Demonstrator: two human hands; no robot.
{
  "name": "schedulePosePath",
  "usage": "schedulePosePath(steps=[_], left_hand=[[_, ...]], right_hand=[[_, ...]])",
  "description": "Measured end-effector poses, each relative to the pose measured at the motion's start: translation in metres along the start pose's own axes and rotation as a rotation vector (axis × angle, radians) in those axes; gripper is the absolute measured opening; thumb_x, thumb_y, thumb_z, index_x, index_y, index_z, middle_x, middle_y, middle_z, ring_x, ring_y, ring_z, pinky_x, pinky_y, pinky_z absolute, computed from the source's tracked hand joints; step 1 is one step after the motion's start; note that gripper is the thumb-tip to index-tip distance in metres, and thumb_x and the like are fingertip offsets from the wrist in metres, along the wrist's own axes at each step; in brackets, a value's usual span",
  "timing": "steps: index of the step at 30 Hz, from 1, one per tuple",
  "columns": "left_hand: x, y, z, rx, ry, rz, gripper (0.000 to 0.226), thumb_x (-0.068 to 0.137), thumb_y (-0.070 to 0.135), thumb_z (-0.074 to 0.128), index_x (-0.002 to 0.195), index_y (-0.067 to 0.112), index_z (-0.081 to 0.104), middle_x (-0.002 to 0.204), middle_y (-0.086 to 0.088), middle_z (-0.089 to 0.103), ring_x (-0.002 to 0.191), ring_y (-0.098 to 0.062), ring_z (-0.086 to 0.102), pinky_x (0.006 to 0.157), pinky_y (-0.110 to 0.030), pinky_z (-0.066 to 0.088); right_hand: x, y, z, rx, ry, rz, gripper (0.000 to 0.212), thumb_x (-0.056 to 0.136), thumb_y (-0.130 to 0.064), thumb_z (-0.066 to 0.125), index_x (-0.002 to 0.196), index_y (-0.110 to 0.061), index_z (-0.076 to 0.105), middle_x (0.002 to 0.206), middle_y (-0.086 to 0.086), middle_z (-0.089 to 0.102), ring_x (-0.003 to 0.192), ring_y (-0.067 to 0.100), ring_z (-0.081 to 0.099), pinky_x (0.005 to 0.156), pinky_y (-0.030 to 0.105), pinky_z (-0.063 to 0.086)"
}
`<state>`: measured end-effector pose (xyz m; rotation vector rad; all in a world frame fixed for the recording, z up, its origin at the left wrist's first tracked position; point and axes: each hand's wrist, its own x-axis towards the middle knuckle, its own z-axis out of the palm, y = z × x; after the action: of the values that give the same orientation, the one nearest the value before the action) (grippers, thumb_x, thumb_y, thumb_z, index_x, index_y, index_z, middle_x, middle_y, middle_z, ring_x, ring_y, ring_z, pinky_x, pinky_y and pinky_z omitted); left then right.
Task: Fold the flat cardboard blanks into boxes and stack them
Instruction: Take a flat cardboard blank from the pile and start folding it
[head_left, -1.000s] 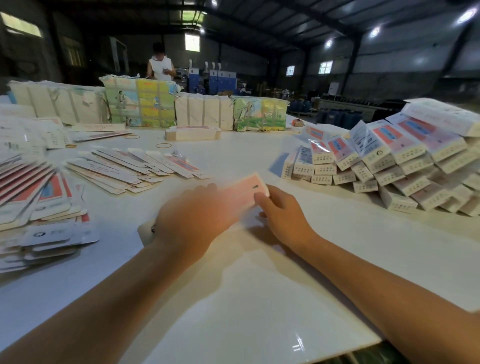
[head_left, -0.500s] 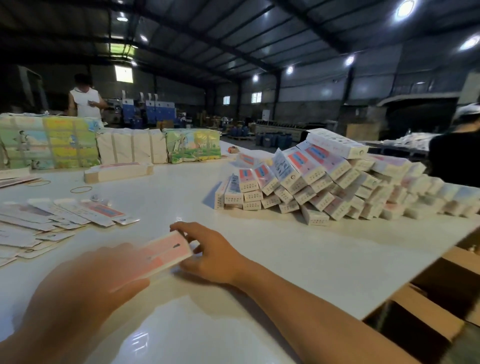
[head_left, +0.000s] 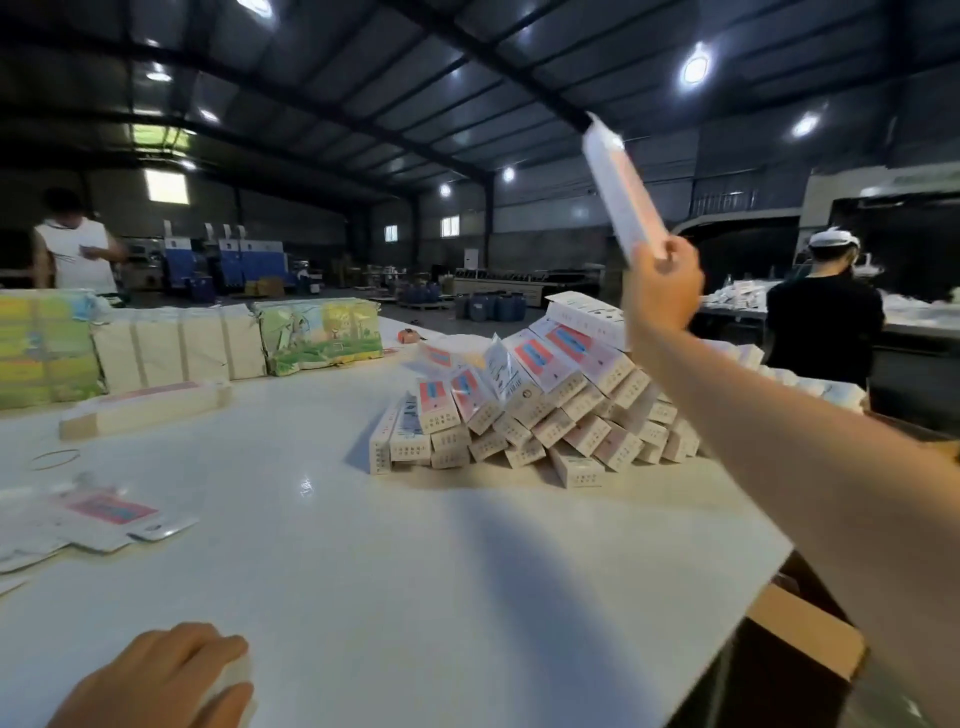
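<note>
The long, slim white-and-pink folded cardboard box (head_left: 623, 192) is up in the air, pinched at its lower end by the right hand (head_left: 662, 283), whose fingers curl round it; it tilts up and to the left, above the far side of the heap. That heap of finished white cardboard boxes with red-and-blue labels (head_left: 530, 410) sits just below on the white table (head_left: 415, 571), many rows deep and leaning, so a good share of the work looks done already. I'd judge this box is folded and on its way to join the stack. The left hand (head_left: 161, 680) rests low at the near table edge, fingers bent over something pale beneath it; what that is, I can't make out. Plenty seems left: flat printed cardboard blanks (head_left: 104, 519) lie spread at the left edge of the table, unfolded, and a long tied bundle of pale cardboard (head_left: 145, 408) lies farther back, with wrapped packs of stock (head_left: 182, 348) lined along the far side. An open brown carton (head_left: 800, 644) stands beside the table's right corner. Two other people stand working in the hall beyond.
</note>
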<state>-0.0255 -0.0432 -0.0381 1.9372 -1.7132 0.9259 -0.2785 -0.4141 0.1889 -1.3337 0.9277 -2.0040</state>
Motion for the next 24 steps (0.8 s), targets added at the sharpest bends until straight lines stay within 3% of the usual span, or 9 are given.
schedulePosePath(steps=[3,8,11,13,16,18,20,22,24], left_hand=[[0.002,0.001,-0.002,0.02,-0.043,0.023,0.049,0.095,0.058,0.006,0.091,0.026,0.043,0.084,0.011,0.043,0.046,-0.011,0.039,0.036,-0.017,0.04],[0.01,0.011,-0.01,0.065,-0.014,0.029,0.047,0.096,0.054,0.006,0.09,0.024,0.042,0.089,-0.001,0.034,0.043,-0.009,0.034,0.035,-0.014,0.037],[0.01,0.017,-0.015,0.0,0.045,-0.023,0.032,0.092,0.05,0.023,0.091,0.026,0.044,0.091,0.002,0.038,0.062,-0.015,0.046,0.034,-0.025,0.044],[0.009,0.021,-0.021,-0.004,0.017,-0.03,0.028,0.088,0.048,0.029,0.088,0.03,0.05,0.088,0.007,0.044,0.073,-0.018,0.044,0.036,-0.023,0.045],[0.006,0.028,-0.035,0.01,-0.153,-0.11,0.031,0.07,0.043,0.04,0.074,0.03,0.068,0.074,0.015,0.059,0.071,-0.01,0.051,0.04,-0.018,0.045],[0.004,0.032,-0.041,-0.009,-0.222,-0.198,0.035,0.071,0.041,0.04,0.076,0.028,0.071,0.075,0.015,0.062,0.07,-0.004,0.056,0.047,-0.019,0.048],[0.002,0.035,-0.043,-0.035,-0.295,-0.27,0.039,0.078,0.043,0.037,0.094,0.028,0.07,0.092,0.013,0.062,0.085,-0.011,0.059,0.066,-0.019,0.049],[0.0,0.032,-0.039,-0.042,-0.344,-0.34,0.041,0.088,0.046,0.033,0.117,0.032,0.058,0.114,0.013,0.053,0.106,-0.011,0.047,0.087,-0.022,0.04],[-0.002,0.03,-0.035,-0.029,-0.361,-0.361,0.036,0.093,0.044,0.037,0.123,0.032,0.053,0.12,0.011,0.05,0.111,-0.012,0.04,0.093,-0.026,0.035]], right_hand=[[0.058,0.036,-0.034,-0.44,0.022,0.141,0.036,0.089,-0.031,0.053,0.122,-0.016,0.054,0.118,0.012,0.059,0.107,0.031,0.057,0.09,0.042,0.051],[0.06,0.072,-0.061,-0.808,-0.25,0.219,0.022,0.087,-0.017,0.045,0.096,-0.007,0.062,0.099,0.017,0.064,0.081,0.031,0.059,0.067,0.035,0.046],[0.054,0.066,-0.063,-0.897,-0.206,0.165,0.026,0.087,-0.009,0.04,0.103,-0.004,0.06,0.113,0.021,0.059,0.093,0.034,0.055,0.069,0.034,0.045],[0.047,0.046,-0.056,-0.829,-0.1,0.061,0.036,0.091,-0.011,0.039,0.122,-0.002,0.055,0.129,0.021,0.048,0.116,0.036,0.048,0.089,0.039,0.044],[0.013,0.001,-0.022,-0.404,-0.124,-0.128,0.035,0.092,-0.008,0.043,0.123,-0.009,0.058,0.133,0.011,0.046,0.12,0.024,0.048,0.101,0.029,0.041],[-0.033,-0.029,0.003,-0.244,-0.27,-0.237,0.034,0.09,-0.008,0.043,0.117,-0.014,0.063,0.125,0.006,0.056,0.112,0.015,0.053,0.096,0.024,0.042],[-0.093,-0.051,0.019,-0.149,-0.49,-0.335,0.031,0.09,-0.013,0.045,0.11,-0.02,0.067,0.113,0.001,0.064,0.097,0.009,0.058,0.085,0.024,0.046],[-0.162,-0.054,0.026,-0.111,-0.791,-0.407,0.023,0.092,-0.015,0.05,0.105,-0.022,0.068,0.098,-0.006,0.067,0.081,0.005,0.061,0.074,0.024,0.051],[-0.233,-0.038,0.028,-0.194,-1.109,-0.453,0.019,0.092,-0.015,0.055,0.1,-0.017,0.072,0.091,-0.006,0.07,0.076,0.01,0.062,0.078,0.027,0.051]])
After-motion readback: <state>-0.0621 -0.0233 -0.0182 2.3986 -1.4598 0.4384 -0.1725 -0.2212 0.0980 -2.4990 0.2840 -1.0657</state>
